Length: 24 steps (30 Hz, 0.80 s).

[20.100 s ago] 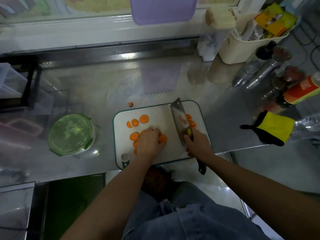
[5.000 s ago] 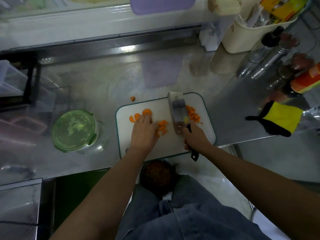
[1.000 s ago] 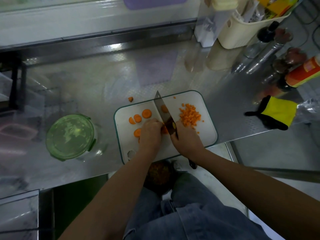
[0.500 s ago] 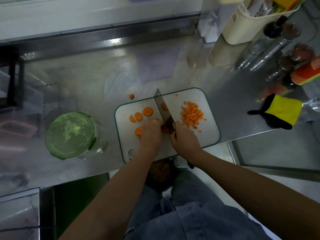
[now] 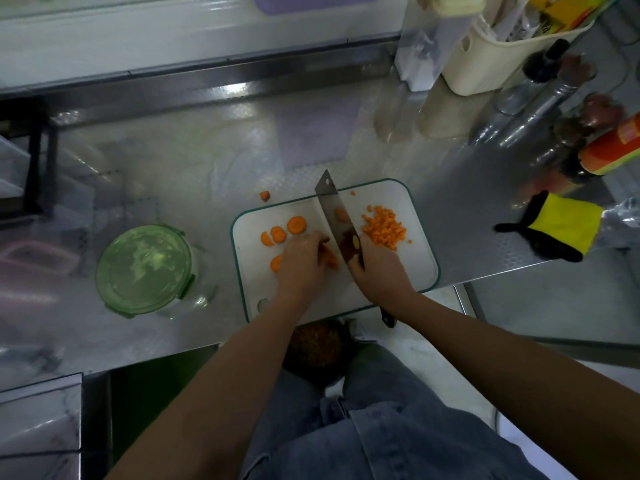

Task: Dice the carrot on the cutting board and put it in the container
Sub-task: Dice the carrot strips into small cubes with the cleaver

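A white cutting board point(image 5: 417, 271) with a green rim lies on the steel counter. Several orange carrot slices point(image 5: 296, 225) lie on its left half, and a pile of diced carrot point(image 5: 383, 229) sits on its right half. My left hand point(image 5: 302, 261) has its fingers curled over carrot pieces point(image 5: 331, 260) in the middle of the board, pinning them down. My right hand point(image 5: 375, 268) grips the handle of a cleaver point(image 5: 333, 212), whose blade stands on edge just right of my left fingers. A round glass container with a green lid point(image 5: 143, 268) stands left of the board.
One carrot bit point(image 5: 265, 195) lies on the counter behind the board. A yellow and black glove point(image 5: 557, 230) lies to the right. Bottles point(image 5: 609, 150) and a cream basket point(image 5: 498, 60) crowd the back right corner. The counter's front edge runs just below the board.
Over the last second the cleaver and both hands stay at the board's middle, working through the held slices. The diced pile on the right has grown since five seconds ago.
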Tool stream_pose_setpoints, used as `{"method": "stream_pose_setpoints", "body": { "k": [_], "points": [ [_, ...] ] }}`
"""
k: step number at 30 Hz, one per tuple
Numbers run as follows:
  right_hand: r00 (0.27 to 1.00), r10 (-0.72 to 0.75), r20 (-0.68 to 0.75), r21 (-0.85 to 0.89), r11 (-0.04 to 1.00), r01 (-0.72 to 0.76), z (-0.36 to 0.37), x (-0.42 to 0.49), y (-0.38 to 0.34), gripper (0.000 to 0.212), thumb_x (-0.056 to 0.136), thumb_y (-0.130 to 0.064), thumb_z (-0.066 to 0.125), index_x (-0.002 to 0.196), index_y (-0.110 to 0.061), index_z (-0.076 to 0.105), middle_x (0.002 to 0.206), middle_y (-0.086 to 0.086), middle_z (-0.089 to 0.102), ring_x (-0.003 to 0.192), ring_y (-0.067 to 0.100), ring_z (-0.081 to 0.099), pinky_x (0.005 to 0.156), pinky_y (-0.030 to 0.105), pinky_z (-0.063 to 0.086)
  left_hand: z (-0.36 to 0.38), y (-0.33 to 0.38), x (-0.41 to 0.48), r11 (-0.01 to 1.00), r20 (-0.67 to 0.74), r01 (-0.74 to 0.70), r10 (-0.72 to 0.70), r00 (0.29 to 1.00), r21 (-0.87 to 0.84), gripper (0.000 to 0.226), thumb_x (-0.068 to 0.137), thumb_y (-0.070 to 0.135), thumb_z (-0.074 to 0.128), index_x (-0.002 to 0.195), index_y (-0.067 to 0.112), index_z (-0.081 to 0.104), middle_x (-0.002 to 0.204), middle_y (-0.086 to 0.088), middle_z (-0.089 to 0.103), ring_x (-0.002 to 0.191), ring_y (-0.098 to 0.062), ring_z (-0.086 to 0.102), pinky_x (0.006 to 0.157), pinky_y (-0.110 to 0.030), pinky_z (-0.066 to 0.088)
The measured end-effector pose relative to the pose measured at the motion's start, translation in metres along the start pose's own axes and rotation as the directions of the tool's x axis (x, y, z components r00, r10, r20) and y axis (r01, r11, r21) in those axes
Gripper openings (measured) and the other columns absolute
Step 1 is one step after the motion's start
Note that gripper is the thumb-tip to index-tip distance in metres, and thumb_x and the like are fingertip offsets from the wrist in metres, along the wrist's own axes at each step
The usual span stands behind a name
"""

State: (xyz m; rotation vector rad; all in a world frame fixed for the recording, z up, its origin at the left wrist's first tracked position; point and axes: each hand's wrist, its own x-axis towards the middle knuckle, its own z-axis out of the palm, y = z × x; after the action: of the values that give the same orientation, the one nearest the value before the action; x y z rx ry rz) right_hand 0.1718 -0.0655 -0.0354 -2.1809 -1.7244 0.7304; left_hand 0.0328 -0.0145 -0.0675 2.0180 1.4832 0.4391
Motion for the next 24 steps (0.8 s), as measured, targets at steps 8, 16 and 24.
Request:
{"method": "stream_pose_setpoints", "body": {
  "k": [8, 16, 24],
  "points": [
    [1.0, -0.023, -0.021, 0.055, 0.998, 0.024, -0.001, -0.008, -0.009, 0.011, 0.092, -0.018, 0.049, 0.096, -0.008, 0.048, 0.062, -0.006, 0.038, 0.057, 0.018, 0.041, 0.054, 0.032, 0.03, -0.01, -0.003, -0.007, 0.956, -0.091, -0.135, 0.163, 0.982, 0.261, 0.028, 0.068, 0.016, 0.077, 0.093, 0.008, 0.068, 0.089, -0.01, 0.065, 0.09, -0.032, 0.057, 0.078, -0.038, 0.043],
    [1.0, -0.009, 0.016, 0.014, 1.0, 0.009, 0.003, -0.015, -0.01, 0.022, 0.094, -0.019, 0.046, 0.112, -0.005, 0.048, 0.069, -0.003, 0.04, 0.064, 0.021, 0.044, 0.057, 0.031, 0.03, -0.002, -0.008, -0.004, 0.946, -0.046, -0.009, 0.025, 0.999, 0.323, 0.007, 0.076, 0.023, 0.07, 0.077, 0.017, 0.072, 0.075, -0.003, 0.061, 0.087, -0.025, 0.052, 0.07, -0.035, 0.038],
    [0.999, -0.006, 0.054, -0.005, 1.0, 0.006, 0.01, -0.015, -0.011, 0.032, 0.093, -0.02, 0.047, 0.121, -0.005, 0.046, 0.077, 0.008, 0.054, 0.074, 0.03, 0.057, 0.059, 0.032, 0.033, 0.0, -0.004, -0.003, 0.954, -0.055, 0.039, -0.023, 0.998, 0.299, 0.008, 0.078, 0.018, 0.069, 0.075, 0.021, 0.076, 0.07, 0.001, 0.06, 0.081, -0.022, 0.051, 0.059, -0.03, 0.031]
  ]
}}
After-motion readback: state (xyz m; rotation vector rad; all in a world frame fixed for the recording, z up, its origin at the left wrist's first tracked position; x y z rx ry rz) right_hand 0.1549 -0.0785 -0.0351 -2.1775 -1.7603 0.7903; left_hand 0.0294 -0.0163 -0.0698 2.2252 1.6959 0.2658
